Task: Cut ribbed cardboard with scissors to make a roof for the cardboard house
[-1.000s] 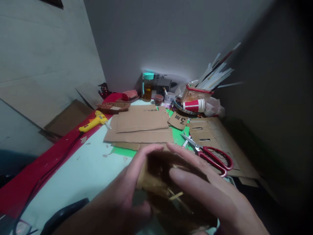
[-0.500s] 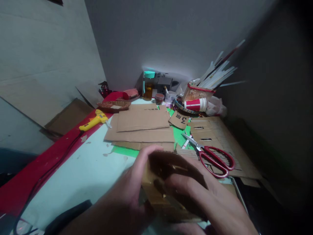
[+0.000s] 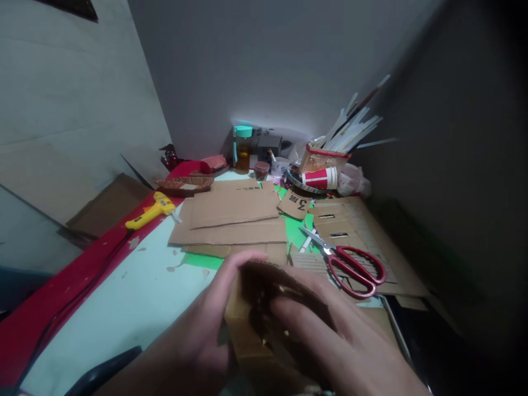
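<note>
Between my hands, close to me, is a hollow cardboard piece [image 3: 247, 330] with its dark inside facing up. My left hand [image 3: 210, 313] is wrapped around its left side, fingers curling over the far edge. My right hand [image 3: 330, 335] grips the right wall, one digit inside and the others outside. Small pale specks show on the inner surface. The lower part of the piece is dim and partly cut off by the frame. Just beyond my right hand lie red-handled scissors [image 3: 350, 269], blades apart and pointing away to the left.
Flat cardboard sheets [image 3: 235, 209] lie ahead over green paper. A yellow glue gun [image 3: 154, 212] rests at the left, its cord trailing toward me. Slotted cardboard [image 3: 363, 231] lies right. Behind stand a teal-lidded bottle [image 3: 243, 151], a red paper cup [image 3: 319, 178] and a box of white sticks [image 3: 324, 159].
The view has shifted slightly, so the table's things sit a little further left. Both hands keep their hold on the cardboard piece, which appears slightly lower and further left.
</note>
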A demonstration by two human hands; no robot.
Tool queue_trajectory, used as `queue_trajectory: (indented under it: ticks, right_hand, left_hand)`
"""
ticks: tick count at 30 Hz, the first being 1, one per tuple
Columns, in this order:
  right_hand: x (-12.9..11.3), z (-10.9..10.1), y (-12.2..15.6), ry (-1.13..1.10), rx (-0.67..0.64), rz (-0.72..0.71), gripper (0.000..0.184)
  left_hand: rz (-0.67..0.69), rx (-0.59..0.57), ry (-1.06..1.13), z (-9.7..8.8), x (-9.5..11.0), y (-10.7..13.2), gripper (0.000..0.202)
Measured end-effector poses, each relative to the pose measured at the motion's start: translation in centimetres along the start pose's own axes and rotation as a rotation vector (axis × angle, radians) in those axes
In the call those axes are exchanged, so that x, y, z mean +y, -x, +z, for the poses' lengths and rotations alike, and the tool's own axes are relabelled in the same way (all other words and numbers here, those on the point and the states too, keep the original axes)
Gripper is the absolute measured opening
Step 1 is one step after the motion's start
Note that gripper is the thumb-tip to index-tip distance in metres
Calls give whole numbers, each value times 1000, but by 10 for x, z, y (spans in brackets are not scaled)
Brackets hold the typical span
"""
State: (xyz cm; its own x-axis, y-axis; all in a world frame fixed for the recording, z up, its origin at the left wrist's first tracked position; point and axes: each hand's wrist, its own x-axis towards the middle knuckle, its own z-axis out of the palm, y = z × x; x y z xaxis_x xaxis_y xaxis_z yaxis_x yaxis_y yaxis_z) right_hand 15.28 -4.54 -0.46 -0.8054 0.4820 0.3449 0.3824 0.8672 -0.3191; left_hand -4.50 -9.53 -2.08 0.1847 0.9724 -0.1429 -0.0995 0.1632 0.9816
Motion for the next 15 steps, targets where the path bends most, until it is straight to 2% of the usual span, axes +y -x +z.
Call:
queue_trajectory:
  ticks: [2,4,8,10,13,15]
  right_hand:
    - [-2,0,-2,64,48,5,24]
    - [-4,-2,-3,130,89,-2,24]
    - [-7,-1,-4,175,126,-40,26]
    - [-7,7,-6,180,262,-55,28]
    - [-4,19,-8,219,520,-29,46]
    - [-4,20,-6,286,465,-37,48]
  left_hand:
    - [-11,30,-94,-3,-4,1,70]
    - [7,32,-157,-6,-7,3,74]
    - [9,-12,-103,-9,-7,5,77]
    - [-4,-5,-56,-10,-7,6,82]
    - [27,22,1,-9,-7,7,79]
    - [42,40,41,-6,-7,9,74]
